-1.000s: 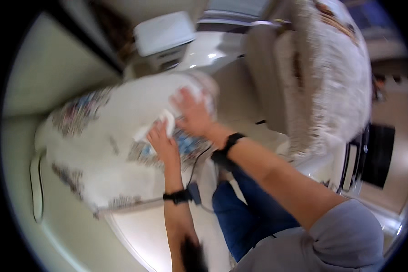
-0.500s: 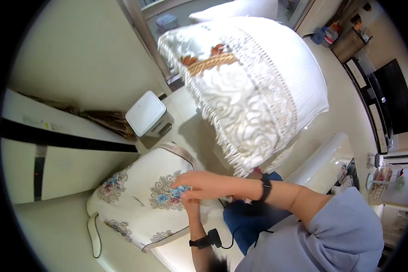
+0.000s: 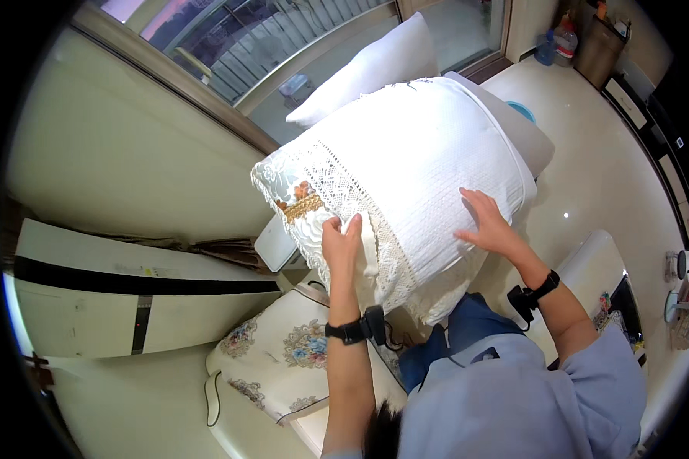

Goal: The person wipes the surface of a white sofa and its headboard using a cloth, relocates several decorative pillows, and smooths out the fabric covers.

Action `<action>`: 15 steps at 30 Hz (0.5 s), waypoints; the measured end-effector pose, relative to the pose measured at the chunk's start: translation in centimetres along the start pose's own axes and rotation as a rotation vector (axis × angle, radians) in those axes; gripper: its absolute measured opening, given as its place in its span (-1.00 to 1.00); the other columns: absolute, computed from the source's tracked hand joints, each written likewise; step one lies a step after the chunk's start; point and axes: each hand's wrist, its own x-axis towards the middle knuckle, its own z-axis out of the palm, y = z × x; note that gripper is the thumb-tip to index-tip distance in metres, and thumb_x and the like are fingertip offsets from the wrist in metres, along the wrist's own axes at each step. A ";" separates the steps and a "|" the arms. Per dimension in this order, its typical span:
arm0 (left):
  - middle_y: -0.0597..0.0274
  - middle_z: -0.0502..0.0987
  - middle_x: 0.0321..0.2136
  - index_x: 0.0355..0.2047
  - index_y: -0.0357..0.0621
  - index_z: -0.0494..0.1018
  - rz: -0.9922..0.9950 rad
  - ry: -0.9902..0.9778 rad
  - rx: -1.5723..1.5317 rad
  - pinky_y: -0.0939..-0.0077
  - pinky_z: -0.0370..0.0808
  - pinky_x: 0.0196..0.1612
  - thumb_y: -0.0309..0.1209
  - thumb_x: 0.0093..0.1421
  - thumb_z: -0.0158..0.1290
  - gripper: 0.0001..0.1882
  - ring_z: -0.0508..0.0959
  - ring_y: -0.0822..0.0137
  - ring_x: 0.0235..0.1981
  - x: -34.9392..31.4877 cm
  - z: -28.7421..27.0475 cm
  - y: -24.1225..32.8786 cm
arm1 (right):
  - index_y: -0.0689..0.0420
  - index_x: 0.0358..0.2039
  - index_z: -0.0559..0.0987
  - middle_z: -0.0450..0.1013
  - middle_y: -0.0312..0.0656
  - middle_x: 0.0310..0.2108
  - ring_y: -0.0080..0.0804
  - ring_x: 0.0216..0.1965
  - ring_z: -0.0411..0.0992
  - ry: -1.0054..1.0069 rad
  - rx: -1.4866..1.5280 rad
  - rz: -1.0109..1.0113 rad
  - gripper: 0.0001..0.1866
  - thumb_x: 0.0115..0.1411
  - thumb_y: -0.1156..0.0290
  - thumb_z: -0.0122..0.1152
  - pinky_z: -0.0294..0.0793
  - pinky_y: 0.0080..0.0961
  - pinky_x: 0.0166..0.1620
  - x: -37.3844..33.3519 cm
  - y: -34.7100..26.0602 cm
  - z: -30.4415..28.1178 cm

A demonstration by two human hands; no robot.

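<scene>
A white quilted cover with a lace band, raised roses and a gold woven motif drapes over a bulky form in front of me. My left hand is at its lace edge, fingers curled into the cloth beside a raised fold, the thumb pointing away from me. Part of those fingers is hidden. Further right, my right hand rests over the plain quilted part, its fingers spread, with nothing held. What lies under the cover is hidden. A pale pillow leans behind it.
A flower-patterned cloth covers a seat at my near left. Beyond it stand a white lidded bin and a tall white cabinet with a black stripe. A glossy white table is at my right; large bottles stand far right.
My hands, together over the flower-patterned cloth before, have parted and moved onto the white cover. The cover now lies flatter and the view has shifted, showing more window.
</scene>
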 end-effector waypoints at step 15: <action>-0.01 0.55 -0.24 -0.26 -0.35 0.48 0.357 -0.013 -0.011 0.40 0.44 -0.09 -0.29 0.05 0.23 -0.63 0.54 0.15 -0.19 3.8 0.6 5.8 | 0.09 0.18 0.29 0.22 0.02 0.16 0.06 0.21 0.10 0.196 0.010 0.212 -0.28 0.03 0.15 0.28 0.08 0.00 0.19 3.1 9.2 2.5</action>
